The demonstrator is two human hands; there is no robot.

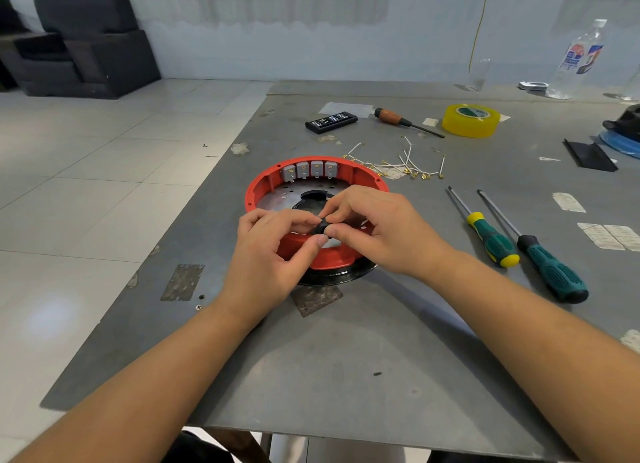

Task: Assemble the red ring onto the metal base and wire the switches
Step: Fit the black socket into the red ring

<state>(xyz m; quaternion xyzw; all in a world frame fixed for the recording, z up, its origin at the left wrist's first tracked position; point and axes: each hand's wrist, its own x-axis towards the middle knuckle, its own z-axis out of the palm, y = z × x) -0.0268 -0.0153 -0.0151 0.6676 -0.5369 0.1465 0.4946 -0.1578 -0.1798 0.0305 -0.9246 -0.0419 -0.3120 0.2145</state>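
Both hands, left [277,251] and right [377,230], pinch a small black part [322,226] above the flat-lying red ring [265,182], switches [309,170] at its far side.

My hands [346,227] cover the red ring's [256,185] near rim; the small black part [322,227] I pinch is too hidden to identify.

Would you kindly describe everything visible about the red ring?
The red ring looks like moulded plastic, a low round wall lying flat on the metal base, which rests on the table. Four grey switches stand side by side against its far inner wall. Small tabs project from its outer rim. Both hands, pinching a small black part above it, hide much of its near side.
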